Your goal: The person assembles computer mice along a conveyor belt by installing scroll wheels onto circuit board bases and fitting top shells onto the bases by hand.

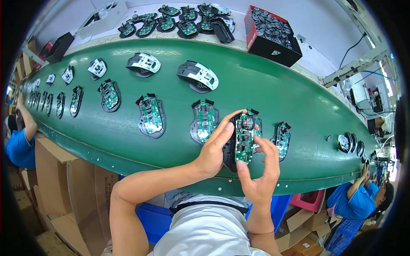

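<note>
My left hand (215, 147) grips an opened computer mouse by its dark base, holding it tilted on edge above the green conveyor belt (179, 153). The mouse's green circuit board (244, 147) faces right, with a round scroll wheel (247, 122) near its top end. My right hand (262, 168) is beside the board's lower right side, thumb and fingers spread apart; whether the tips touch it I cannot tell. Behind my hands lie more mouse bases with bare boards, one to the left (205, 121) and one to the right (282, 141).
Along the belt run a row of mouse bases (151, 115) and a row of white-and-grey mouse shells (198, 77). On the far ledge sit several boards (187, 27) and a box of scroll wheels (273, 53). Co-workers in blue (352, 200) (21, 147) sit at both ends.
</note>
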A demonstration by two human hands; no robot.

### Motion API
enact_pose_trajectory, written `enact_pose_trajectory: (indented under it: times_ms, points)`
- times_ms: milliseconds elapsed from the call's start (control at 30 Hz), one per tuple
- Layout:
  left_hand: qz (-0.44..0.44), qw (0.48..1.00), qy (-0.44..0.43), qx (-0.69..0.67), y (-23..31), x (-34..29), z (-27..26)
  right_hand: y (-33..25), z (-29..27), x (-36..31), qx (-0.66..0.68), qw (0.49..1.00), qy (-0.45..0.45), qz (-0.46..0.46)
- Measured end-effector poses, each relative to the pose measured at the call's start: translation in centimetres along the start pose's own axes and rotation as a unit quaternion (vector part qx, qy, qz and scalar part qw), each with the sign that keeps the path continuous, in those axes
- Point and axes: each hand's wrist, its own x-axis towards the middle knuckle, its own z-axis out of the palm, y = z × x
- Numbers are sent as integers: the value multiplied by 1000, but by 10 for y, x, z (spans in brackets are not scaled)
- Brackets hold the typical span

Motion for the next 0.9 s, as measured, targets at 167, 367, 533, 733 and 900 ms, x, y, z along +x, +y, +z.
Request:
enact_pose_trajectory:
  times_ms: [167, 367, 533, 733, 900]
  points:
    - [-11, 1000, 10, -11, 3, -1, -3, 0, -4, 5, 25, 999, -9, -32]
    - [-8, 1000, 14, -20, 8, -2, -2, -5, -5, 8, 15, 998, -45, -33]
    - [1, 1000, 8, 21, 9, -5, -7, -13, 5, 6, -16, 999, -34, -8]
    - [4, 999, 17, 47, 13, -4, -9, -9, 9, 6, -15, 1000, -20, 11]
    - [8, 997, 5, 77, 17, -7, -5, -6, 9, 3, 62, 998, 11, 22]
